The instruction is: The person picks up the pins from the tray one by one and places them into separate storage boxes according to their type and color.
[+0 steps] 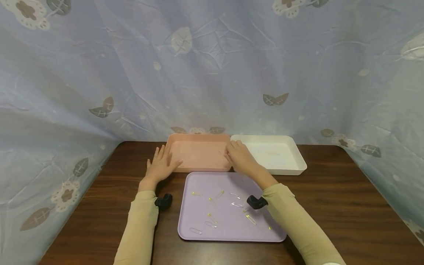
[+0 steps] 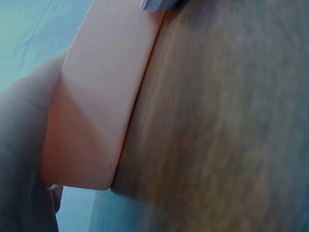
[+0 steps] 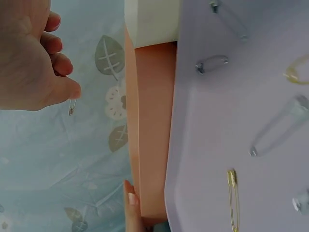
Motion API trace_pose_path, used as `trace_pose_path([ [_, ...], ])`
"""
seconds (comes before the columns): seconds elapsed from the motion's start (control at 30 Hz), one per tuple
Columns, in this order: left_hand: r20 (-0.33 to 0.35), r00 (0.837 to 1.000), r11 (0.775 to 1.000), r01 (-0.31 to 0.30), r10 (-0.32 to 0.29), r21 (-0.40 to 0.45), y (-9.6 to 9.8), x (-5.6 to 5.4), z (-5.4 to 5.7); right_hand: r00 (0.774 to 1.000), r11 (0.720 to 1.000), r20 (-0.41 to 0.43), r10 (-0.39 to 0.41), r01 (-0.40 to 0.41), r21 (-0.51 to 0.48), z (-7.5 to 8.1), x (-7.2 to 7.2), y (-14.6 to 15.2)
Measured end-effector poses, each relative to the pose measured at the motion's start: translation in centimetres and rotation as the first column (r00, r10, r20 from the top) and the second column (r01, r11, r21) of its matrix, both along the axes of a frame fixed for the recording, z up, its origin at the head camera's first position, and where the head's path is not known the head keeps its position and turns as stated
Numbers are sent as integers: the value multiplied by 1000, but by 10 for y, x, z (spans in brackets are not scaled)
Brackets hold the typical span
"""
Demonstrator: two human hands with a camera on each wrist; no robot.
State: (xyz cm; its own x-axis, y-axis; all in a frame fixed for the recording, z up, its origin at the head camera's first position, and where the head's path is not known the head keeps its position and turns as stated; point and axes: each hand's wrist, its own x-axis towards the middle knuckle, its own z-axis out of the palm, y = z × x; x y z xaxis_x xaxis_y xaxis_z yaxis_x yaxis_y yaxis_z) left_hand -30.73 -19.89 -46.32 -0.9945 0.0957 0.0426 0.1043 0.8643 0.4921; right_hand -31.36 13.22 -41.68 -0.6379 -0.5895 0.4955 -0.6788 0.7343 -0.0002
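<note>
My right hand (image 1: 241, 157) is raised over the spot where the pink tray (image 1: 195, 152) meets the white tray (image 1: 278, 156). Between thumb and fingertips it pinches a small safety pin (image 3: 72, 108), whose head end sticks out below the thumb in the right wrist view. My left hand (image 1: 159, 167) lies with fingers spread at the pink tray's left end, thumb over the near rim. Gold safety pins (image 1: 250, 219) and silver safety pins (image 1: 195, 231) are scattered on the purple tray (image 1: 228, 235) in front.
The pink and white trays stand side by side at the table's back edge, with the purple tray nearer. A pale blue patterned cloth (image 1: 212, 73) hangs behind the dark wooden table (image 1: 331, 198). Black wrist devices (image 1: 257, 202) sit on both forearms.
</note>
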Motion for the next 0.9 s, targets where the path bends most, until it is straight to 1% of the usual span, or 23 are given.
trace_pose_path([
  [0.13, -4, 1000, 1000, 2, -2, -29, 3, -1, -2, 1000, 1000, -31, -1, 2, 20, 0, -11, -3],
  [0.23, -8, 1000, 999, 2, -3, -48, 4, -1, -1, 994, 999, -108, 5, 0, 48, -2, -21, -7],
  [0.27, -7, 1000, 999, 1, -1, -52, 4, -1, -1, 993, 998, -122, 5, 2, 57, -2, -25, -8],
  [0.37, -1, 1000, 998, -3, 3, -68, 2, -1, 1, 995, 997, -102, -12, 20, 81, -4, -37, -13],
  [0.47, -1, 1000, 998, -2, 1, -65, 0, -1, 2, 998, 992, -29, -53, 56, 109, -5, -48, -16],
  [0.5, -2, 1000, 998, -2, 1, -62, 0, 0, 2, 998, 990, -19, -64, 65, 123, -4, -51, -16],
  [0.7, -9, 1000, 999, -6, 5, -46, 0, -1, 2, 994, 977, -24, -103, 105, 185, -3, -69, -22],
  [0.9, -8, 1000, 999, -1, 1, -42, -1, -2, -2, 989, 966, 24, -143, 134, 219, -4, -81, -32],
])
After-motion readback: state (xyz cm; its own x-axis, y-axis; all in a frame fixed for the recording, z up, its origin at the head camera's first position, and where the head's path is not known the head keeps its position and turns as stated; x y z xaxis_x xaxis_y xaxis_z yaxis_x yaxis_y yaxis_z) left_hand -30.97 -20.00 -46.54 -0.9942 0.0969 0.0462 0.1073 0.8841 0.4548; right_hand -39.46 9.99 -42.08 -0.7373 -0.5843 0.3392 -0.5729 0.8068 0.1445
